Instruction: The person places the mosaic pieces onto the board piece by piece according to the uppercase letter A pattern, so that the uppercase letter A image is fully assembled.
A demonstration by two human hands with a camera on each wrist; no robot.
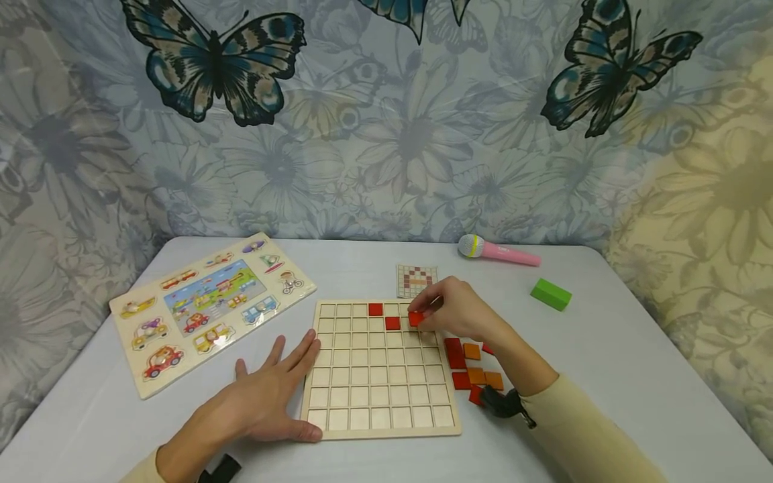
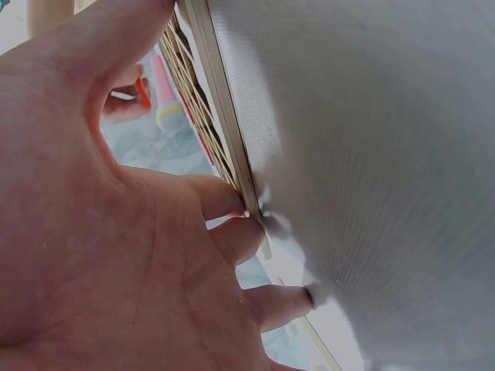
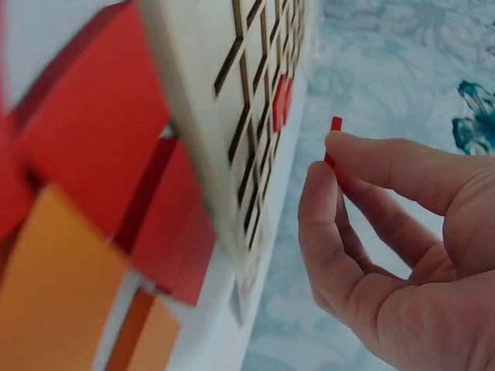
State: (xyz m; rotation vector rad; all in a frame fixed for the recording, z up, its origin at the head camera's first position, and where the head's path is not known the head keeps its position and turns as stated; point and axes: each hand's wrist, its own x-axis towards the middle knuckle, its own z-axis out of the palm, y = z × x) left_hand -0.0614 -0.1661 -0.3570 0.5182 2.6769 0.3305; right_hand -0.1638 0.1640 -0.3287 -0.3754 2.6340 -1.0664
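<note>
Orange and red tiles [image 1: 455,353] sit right of the grid [image 1: 360,376], puzzle [image 1: 214,295] to its left. Right hand [image 1: 454,308] pinching a red square [image 1: 415,318] at its top-right, left hand [image 1: 274,396] spread against its left edge.

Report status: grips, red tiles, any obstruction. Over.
Right grip pinching red tile above grid board. Left grip open against board's left edge. Two red tiles set in board. No obstruction seen; right grip hides board's far right corner.

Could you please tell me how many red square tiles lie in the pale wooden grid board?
2: one red square tile in the farthest row, another in the next row, one column further right. The right hand, pinching a third, may hide more.
</note>
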